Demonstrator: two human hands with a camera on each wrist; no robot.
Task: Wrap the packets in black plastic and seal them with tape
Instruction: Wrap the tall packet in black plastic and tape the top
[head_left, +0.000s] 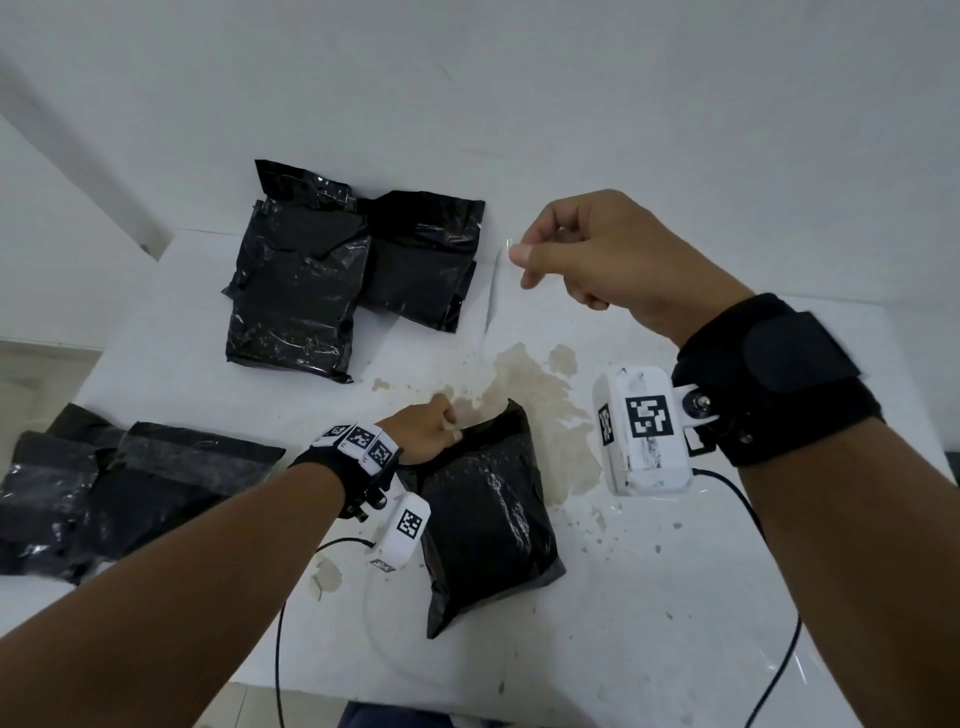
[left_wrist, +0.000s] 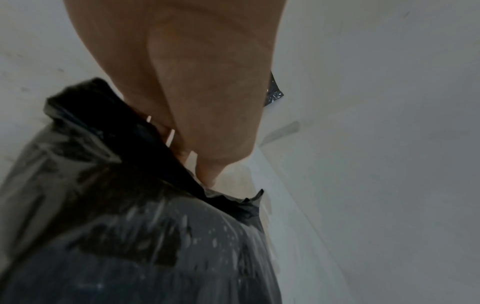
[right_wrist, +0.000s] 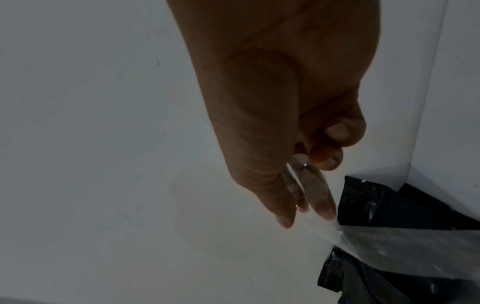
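On the table (head_left: 649, 597), two wrapped packets (head_left: 343, 270) are seen behind the near packet (head_left: 488, 514); a pile of plastic (head_left: 114, 483) is found to its left.

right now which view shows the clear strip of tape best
The right wrist view: the clear strip of tape fills the foreground, pinched by the right hand. In the head view it is a faint sliver hanging from that hand. The left wrist view does not show it.

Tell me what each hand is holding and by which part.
Right hand pinches a clear tape strip by its top end. Left hand grips the black-wrapped packet at its folded upper edge.
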